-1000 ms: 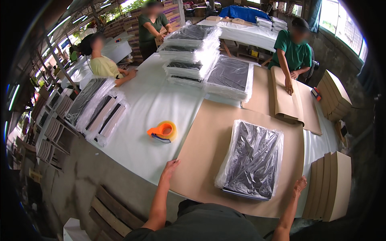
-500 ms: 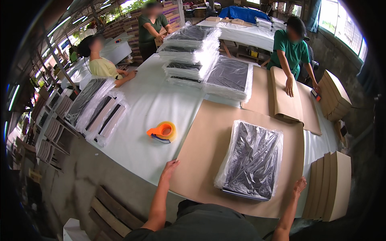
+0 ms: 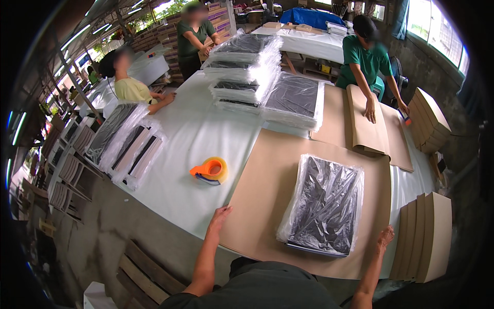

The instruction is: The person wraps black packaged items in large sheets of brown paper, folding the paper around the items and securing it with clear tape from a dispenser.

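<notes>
A flat, rectangular dark panel in crinkled clear plastic lies on a broad brown kraft-paper sheet at the lower centre of the frame, between a worker's two bare hands. Its long axis runs up the frame, leaning slightly right at the top. The right hand, at lower right, is the nearer; the panel lies just to its left, and farther off to the right of the left hand. The left fingers, held narrow, touch the sheet's left edge; the right fingers curl at its right edge. Whether either hand pinches the paper cannot be told.

Only brown paper separates panel and hands. Upright tan cardboard pieces crowd the right hand at lower right. An orange tape dispenser with a yellowish clear roll sits left of centre on the white-covered table, beyond the left hand. Upper centre, a tall pile of plastic-wrapped dark panels stands well apart; upper right, a co-worker in a green shirt rests one hand on a folded brown sheet.
</notes>
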Action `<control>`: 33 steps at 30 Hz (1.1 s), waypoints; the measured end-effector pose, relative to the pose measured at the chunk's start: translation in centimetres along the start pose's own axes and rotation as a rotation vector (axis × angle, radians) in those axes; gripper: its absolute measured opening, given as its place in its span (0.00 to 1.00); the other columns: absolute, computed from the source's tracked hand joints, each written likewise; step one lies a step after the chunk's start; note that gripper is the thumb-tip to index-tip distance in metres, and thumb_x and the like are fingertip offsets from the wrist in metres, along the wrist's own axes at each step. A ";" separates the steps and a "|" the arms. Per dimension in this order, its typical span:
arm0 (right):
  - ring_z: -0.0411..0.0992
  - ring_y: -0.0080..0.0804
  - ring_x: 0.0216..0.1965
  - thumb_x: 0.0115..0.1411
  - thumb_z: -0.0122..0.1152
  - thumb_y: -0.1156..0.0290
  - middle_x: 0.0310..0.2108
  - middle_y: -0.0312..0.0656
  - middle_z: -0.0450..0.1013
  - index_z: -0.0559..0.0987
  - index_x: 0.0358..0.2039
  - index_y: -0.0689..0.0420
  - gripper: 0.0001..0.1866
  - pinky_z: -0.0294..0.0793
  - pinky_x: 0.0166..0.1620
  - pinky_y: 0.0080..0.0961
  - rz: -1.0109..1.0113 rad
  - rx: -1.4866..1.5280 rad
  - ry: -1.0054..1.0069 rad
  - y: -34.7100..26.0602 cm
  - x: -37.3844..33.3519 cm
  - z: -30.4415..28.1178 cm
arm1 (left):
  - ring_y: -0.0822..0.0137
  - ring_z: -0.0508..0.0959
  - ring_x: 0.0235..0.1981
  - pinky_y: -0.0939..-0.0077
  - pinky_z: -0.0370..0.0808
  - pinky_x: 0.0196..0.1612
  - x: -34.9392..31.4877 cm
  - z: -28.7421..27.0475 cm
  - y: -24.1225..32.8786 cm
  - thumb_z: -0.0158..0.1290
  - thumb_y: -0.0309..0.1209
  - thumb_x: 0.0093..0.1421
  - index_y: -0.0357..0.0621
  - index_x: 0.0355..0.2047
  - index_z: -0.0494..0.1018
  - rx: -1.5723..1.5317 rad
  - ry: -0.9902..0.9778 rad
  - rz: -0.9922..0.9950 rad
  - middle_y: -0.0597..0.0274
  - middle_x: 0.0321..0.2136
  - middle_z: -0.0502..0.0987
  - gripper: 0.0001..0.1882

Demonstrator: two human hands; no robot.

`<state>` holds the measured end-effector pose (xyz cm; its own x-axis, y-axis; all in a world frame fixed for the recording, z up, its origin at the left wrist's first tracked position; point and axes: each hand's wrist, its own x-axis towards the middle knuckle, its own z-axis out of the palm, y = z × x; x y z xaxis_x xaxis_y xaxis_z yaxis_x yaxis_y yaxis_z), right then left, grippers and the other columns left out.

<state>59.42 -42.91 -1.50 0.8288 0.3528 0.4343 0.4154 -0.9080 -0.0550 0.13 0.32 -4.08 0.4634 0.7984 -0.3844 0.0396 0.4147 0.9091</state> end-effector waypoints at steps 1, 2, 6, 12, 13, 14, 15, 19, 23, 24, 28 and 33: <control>0.76 0.53 0.32 0.46 0.57 0.82 0.28 0.54 0.74 0.73 0.26 0.64 0.05 0.75 0.33 0.42 0.002 0.018 0.022 1.0 0.4 0.1 | 0.74 0.77 0.37 0.78 0.73 0.43 0.2 0.7 0.2 0.55 0.40 0.62 0.38 0.49 0.73 0.010 0.000 -0.018 0.64 0.39 0.79 0.21; 0.75 0.55 0.32 0.44 0.58 0.81 0.28 0.55 0.73 0.71 0.26 0.63 0.06 0.74 0.33 0.44 0.004 0.035 0.045 2.1 0.8 0.1 | 0.74 0.77 0.37 0.78 0.73 0.43 0.3 1.5 0.5 0.55 0.40 0.62 0.37 0.49 0.73 0.021 0.000 -0.036 0.65 0.38 0.79 0.21; 0.75 0.54 0.31 0.45 0.58 0.81 0.28 0.55 0.73 0.71 0.26 0.63 0.07 0.72 0.32 0.44 0.004 0.036 0.039 0.7 0.0 0.0 | 0.74 0.77 0.37 0.79 0.73 0.42 -0.5 1.1 0.9 0.56 0.41 0.61 0.38 0.48 0.74 0.016 0.020 -0.046 0.65 0.38 0.79 0.21; 0.75 0.53 0.32 0.57 0.50 0.74 0.30 0.56 0.74 0.72 0.31 0.67 0.08 0.74 0.33 0.41 -0.048 0.071 0.025 0.6 -0.4 -0.5 | 0.76 0.75 0.38 0.80 0.71 0.44 -0.3 0.9 0.2 0.54 0.44 0.62 0.37 0.48 0.74 0.074 0.040 -0.050 0.66 0.38 0.79 0.23; 0.75 0.53 0.32 0.60 0.47 0.70 0.31 0.56 0.74 0.73 0.34 0.68 0.13 0.74 0.34 0.42 0.028 0.170 -0.040 0.2 -0.5 -0.2 | 0.76 0.75 0.38 0.80 0.71 0.44 -0.1 0.1 -0.1 0.53 0.44 0.63 0.36 0.48 0.74 0.109 0.063 -0.018 0.66 0.38 0.78 0.23; 0.74 0.54 0.33 0.63 0.43 0.66 0.32 0.57 0.74 0.73 0.37 0.70 0.17 0.73 0.35 0.42 0.103 0.269 -0.107 -0.2 -0.7 0.1 | 0.76 0.74 0.38 0.79 0.71 0.44 0.0 -0.7 -0.4 0.53 0.45 0.63 0.36 0.48 0.74 0.144 0.087 0.014 0.66 0.39 0.78 0.24; 0.74 0.54 0.33 0.63 0.43 0.66 0.32 0.57 0.74 0.73 0.37 0.70 0.17 0.73 0.35 0.42 0.104 0.263 -0.101 0.5 -0.5 0.5 | 0.76 0.74 0.38 0.79 0.71 0.44 0.5 -0.5 -0.7 0.53 0.45 0.63 0.36 0.48 0.74 0.139 0.081 0.014 0.66 0.39 0.78 0.24; 0.73 0.56 0.35 0.65 0.39 0.62 0.34 0.58 0.74 0.72 0.45 0.71 0.23 0.70 0.39 0.44 -0.021 0.239 0.031 2.8 -0.2 1.1 | 0.75 0.74 0.38 0.79 0.70 0.46 1.3 0.4 -1.2 0.52 0.45 0.64 0.35 0.49 0.73 0.145 0.064 0.036 0.66 0.40 0.78 0.25; 0.73 0.58 0.36 0.61 0.43 0.68 0.34 0.59 0.74 0.73 0.46 0.71 0.20 0.70 0.40 0.45 -0.010 0.241 -0.037 0.7 -1.5 1.6 | 0.75 0.74 0.39 0.79 0.70 0.46 0.3 -0.9 -0.9 0.52 0.45 0.64 0.35 0.49 0.74 0.181 0.124 0.016 0.66 0.40 0.78 0.24; 0.73 0.58 0.36 0.61 0.43 0.68 0.34 0.59 0.74 0.73 0.46 0.71 0.20 0.70 0.40 0.45 -0.010 0.235 -0.032 1.2 -1.4 1.7 | 0.75 0.74 0.39 0.79 0.70 0.46 0.3 -0.5 -0.6 0.52 0.45 0.64 0.35 0.49 0.74 0.175 0.118 0.016 0.66 0.40 0.78 0.24; 0.74 0.56 0.34 0.55 0.47 0.78 0.32 0.60 0.74 0.74 0.42 0.71 0.15 0.72 0.39 0.46 -0.147 0.068 0.171 3.4 0.2 2.5 | 0.76 0.74 0.38 0.79 0.70 0.45 0.8 1.1 0.0 0.52 0.45 0.63 0.35 0.49 0.74 0.107 0.076 0.012 0.67 0.40 0.78 0.25; 0.74 0.55 0.33 0.53 0.48 0.81 0.31 0.60 0.74 0.73 0.35 0.71 0.09 0.73 0.38 0.44 0.053 0.025 -0.033 0.8 -0.1 1.3 | 0.75 0.73 0.37 0.78 0.69 0.45 -0.6 1.6 1.1 0.51 0.45 0.64 0.35 0.48 0.74 0.069 0.092 -0.043 0.66 0.37 0.78 0.24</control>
<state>60.15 -43.43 -2.75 0.8616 0.3126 0.4000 0.3797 -0.9198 -0.0992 1.29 -0.36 -2.66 0.3772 0.8185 -0.4334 0.1201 0.4208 0.8992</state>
